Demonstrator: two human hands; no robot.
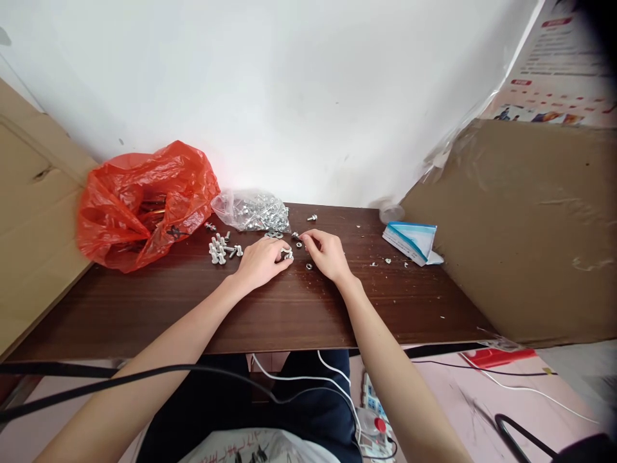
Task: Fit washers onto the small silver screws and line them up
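Observation:
My left hand (263, 260) rests on the dark wooden table, its thumb and fingers curled around small metal pieces (288, 254). To its right, my right hand (328, 254) has thumb and forefinger close together at a small bolt (295, 236). Two loose nuts (309, 266) lie between the hands. A group of bolts (218, 249) stands just left of my left hand, and some flat washers (274, 235) lie beyond its knuckles. Behind them is a clear plastic bag (255, 211) full of metal hardware. Another bolt (312, 218) lies farther back.
A red plastic bag (149, 199) stands at the left. At the right are a blue and white packet (412, 241) and a small clear round container (391, 212). Cardboard (525, 238) borders the table (289, 321) on both sides. Cables cross below its front edge.

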